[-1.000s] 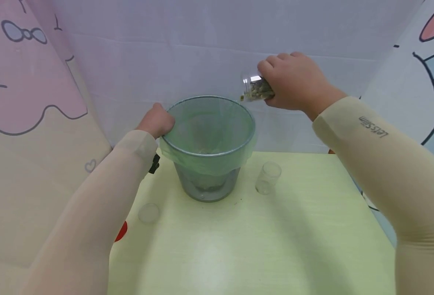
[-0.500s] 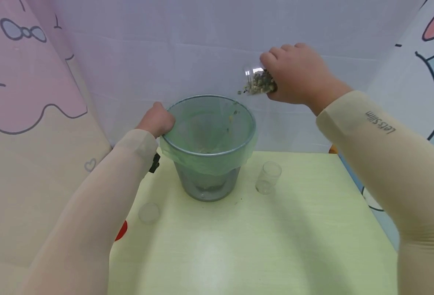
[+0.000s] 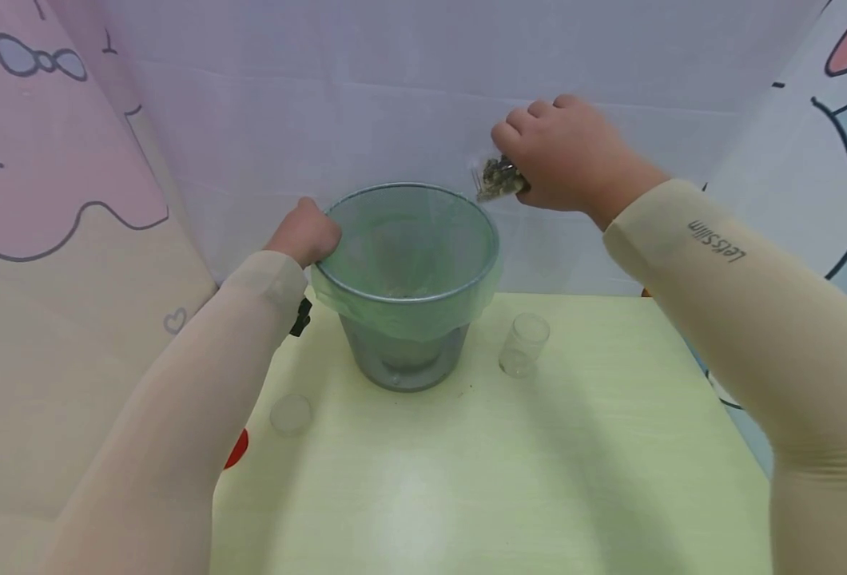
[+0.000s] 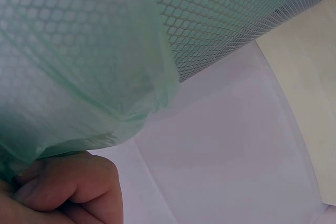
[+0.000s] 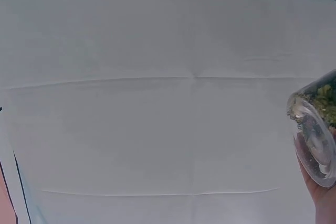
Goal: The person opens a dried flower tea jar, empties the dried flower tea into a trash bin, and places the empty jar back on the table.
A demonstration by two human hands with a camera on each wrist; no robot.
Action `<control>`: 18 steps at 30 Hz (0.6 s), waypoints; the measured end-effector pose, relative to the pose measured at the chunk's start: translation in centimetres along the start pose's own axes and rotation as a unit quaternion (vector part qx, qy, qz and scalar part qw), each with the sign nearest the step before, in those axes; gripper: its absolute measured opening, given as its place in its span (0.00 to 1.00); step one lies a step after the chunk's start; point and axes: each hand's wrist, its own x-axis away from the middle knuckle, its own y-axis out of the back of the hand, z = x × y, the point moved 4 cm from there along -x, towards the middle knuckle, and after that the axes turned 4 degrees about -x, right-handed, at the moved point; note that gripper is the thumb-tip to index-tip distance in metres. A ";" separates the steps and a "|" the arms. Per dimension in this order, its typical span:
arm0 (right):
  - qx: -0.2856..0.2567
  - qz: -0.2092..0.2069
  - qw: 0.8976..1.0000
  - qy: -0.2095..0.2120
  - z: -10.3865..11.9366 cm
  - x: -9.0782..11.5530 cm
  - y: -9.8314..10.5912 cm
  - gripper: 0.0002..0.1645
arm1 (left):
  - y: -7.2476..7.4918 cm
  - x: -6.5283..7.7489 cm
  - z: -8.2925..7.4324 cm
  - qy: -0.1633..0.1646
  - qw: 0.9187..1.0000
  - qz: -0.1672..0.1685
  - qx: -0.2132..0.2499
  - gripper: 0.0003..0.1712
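Note:
A grey mesh trash bin (image 3: 402,363) stands on the table, lined with a thin green plastic bag (image 3: 409,319) folded over its rim. My left hand (image 3: 304,233) grips the left side of the rim. In the left wrist view, curled fingers (image 4: 84,184) hold the edge of the bag (image 4: 84,77). Above the bin's right rim, my right hand (image 3: 563,156) holds a clear jar (image 3: 497,179) tilted, its mouth toward the bin. Dried greenish-brown bits lie inside the jar, also seen through its wall (image 5: 315,106) in the right wrist view.
Right of the bin stands a second clear jar (image 3: 524,345). A clear round disc (image 3: 291,414) lies at the table's left, near a red object (image 3: 236,449) partly hidden by my sleeve. Small crumbs (image 3: 465,391) dot the table (image 3: 510,495). Cloth (image 3: 409,96) hangs behind.
My right hand rose slightly while bits fell from the jar into the bin, then came down and left. Falling bits no longer show. The left hand keeps its grip.

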 end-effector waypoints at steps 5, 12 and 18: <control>-0.010 -0.008 1.000 0.010 0.1 0.0 -0.3 0.32 | -0.1 0.0 -0.1 0.000 1.000 0.003 -0.001 0.42; -0.031 -0.013 0.999 -0.003 -0.3 0.0 -0.1 0.31 | 0.0 0.0 -0.1 0.001 1.000 0.003 0.002 0.42; -0.028 -0.012 0.999 -0.016 -0.6 -0.1 0.4 0.31 | 0.1 0.1 0.0 -0.005 1.000 0.000 -0.003 0.42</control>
